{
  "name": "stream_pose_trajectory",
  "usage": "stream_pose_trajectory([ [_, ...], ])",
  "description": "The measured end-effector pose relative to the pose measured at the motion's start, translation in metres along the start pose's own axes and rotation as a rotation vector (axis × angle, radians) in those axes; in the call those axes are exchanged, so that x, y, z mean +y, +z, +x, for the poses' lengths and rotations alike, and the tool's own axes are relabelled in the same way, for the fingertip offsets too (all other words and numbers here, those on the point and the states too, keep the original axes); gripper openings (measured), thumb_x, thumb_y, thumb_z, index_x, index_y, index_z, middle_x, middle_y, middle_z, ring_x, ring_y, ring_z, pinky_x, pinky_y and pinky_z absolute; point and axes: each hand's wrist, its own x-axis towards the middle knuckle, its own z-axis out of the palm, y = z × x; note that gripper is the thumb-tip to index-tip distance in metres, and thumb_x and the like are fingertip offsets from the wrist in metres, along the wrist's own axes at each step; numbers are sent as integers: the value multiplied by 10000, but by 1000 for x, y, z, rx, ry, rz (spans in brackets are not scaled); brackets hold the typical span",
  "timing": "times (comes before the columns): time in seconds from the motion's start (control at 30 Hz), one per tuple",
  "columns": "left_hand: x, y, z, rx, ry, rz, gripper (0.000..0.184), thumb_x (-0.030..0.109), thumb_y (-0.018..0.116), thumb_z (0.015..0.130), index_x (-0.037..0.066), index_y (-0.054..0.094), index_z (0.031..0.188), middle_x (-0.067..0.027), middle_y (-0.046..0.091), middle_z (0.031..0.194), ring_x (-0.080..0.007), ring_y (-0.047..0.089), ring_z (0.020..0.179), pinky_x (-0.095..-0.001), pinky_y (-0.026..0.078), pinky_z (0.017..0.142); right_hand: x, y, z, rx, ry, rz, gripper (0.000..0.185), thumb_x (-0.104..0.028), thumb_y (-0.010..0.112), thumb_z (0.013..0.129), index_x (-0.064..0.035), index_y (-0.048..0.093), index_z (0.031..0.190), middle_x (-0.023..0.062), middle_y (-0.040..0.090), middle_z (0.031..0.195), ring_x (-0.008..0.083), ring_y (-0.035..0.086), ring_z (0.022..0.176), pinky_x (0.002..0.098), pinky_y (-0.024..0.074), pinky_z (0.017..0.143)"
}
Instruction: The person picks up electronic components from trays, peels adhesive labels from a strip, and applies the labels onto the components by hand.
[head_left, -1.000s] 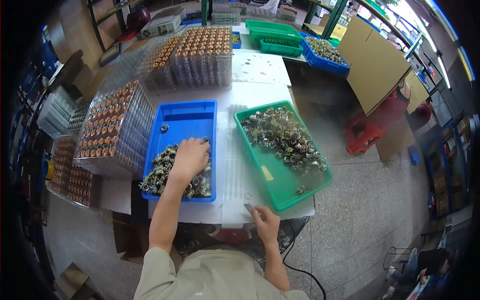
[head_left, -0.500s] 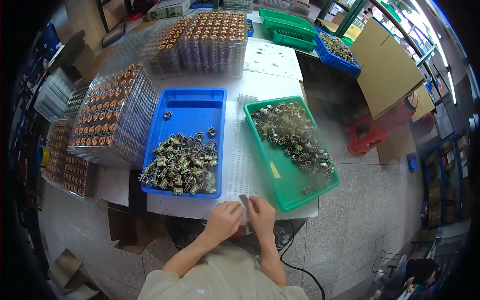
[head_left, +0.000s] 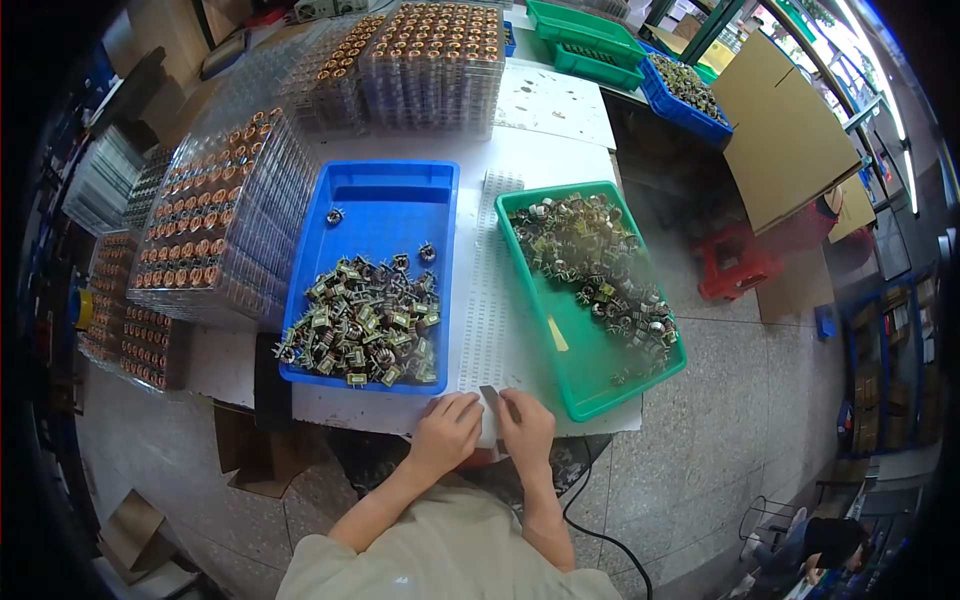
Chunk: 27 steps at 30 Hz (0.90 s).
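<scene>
At the table's front edge, my right hand point(head_left: 527, 424) is closed on a dark grey flat strip point(head_left: 488, 394), its kind unclear. Just left of it, my left hand point(head_left: 447, 430) has its fingers curled together; what they pinch, if anything, is hidden. Between the hands runs the near end of a long white sheet of small labels point(head_left: 483, 330). The blue tray point(head_left: 390, 185) at left holds a heap of small wire-wound coils point(head_left: 365, 320) with pale green tops. More coils point(head_left: 590, 250) lie in the green tray point(head_left: 575, 375) at right, with a yellowish slip point(head_left: 557, 335).
Clear plastic trays of copper coils point(head_left: 210, 215) are stacked at left, with another stack point(head_left: 435, 70) behind. Green trays point(head_left: 590, 40) and a blue tray of parts point(head_left: 687, 95) stand at the back. A red stool point(head_left: 735, 262) and black cable point(head_left: 610, 540) are at right. A person point(head_left: 830, 545) is at lower right.
The camera view has shifted slightly, moving the trays a little in the picture. Both hands stay at the table edge, and the grey strip is still in my right hand.
</scene>
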Motion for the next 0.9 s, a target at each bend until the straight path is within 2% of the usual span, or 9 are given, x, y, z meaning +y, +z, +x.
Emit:
stream_pose_trajectory([
  [0.23,-3,1,-2,-3,-1,-13,227,99,704,809,26,688,1023,-89,674,1125,-269,645,1052,-383,532,891,0,-5,1,1,86,87,120,-70,736,868,6,732,961,153,745,914,270,737,833,341,559,758],
  [0.53,-3,-1,-2,4,2,-16,218,99,706,812,28,689,1017,-83,679,1117,-259,648,1046,-381,527,891,0,1,-3,17,0,3,113,-93,728,878,-28,720,970,148,721,904,331,710,831,399,551,729],
  [0.73,-3,-2,-2,27,4,-23,211,68,725,791,48,696,998,-72,686,1100,-270,661,1017,-377,546,862,0,2,-3,30,-15,-9,105,-92,728,877,-30,722,962,148,722,904,330,711,825,394,552,726],
  [0.9,-3,-2,-2,37,4,-29,207,67,724,794,45,696,998,-73,686,1098,-270,661,1015,-376,549,856,-1,4,-3,37,4,16,116,-73,742,868,-1,735,958,154,738,893,291,722,799,357,552,724],
])
